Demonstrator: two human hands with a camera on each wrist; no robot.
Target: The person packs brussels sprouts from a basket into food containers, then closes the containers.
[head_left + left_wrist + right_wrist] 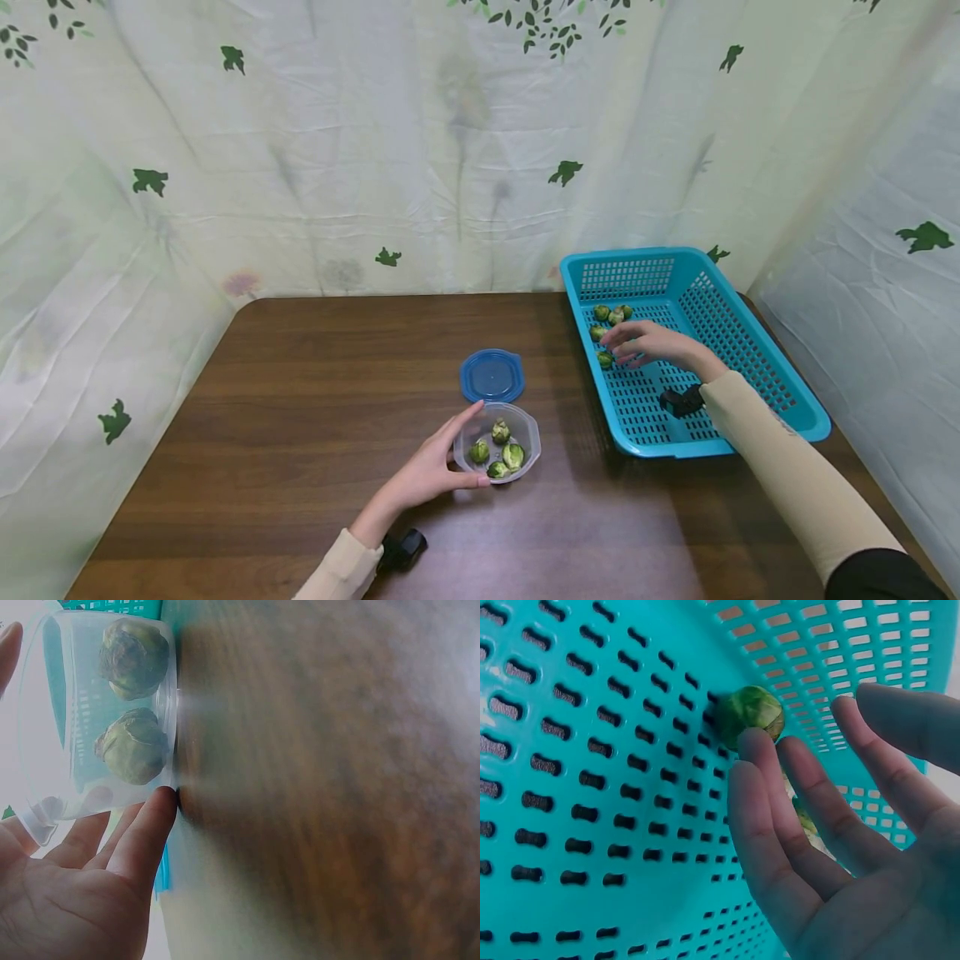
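A clear plastic container with several Brussels sprouts in it stands on the table. My left hand holds it from the left, the thumb at the near side and fingers along the far side. In the left wrist view, fingertips touch the wall of the container, with two Brussels sprouts showing through. Inside the blue basket, my right hand hovers with parted, slightly bent fingers and nothing in it. By its fingertips lies a Brussels sprout; others sit along the basket's left side, partly hidden by the hand.
A blue lid lies flat just behind the container. The basket stands at the right end of the brown wooden table. A pale leaf-patterned cloth hangs behind the table and along its sides.
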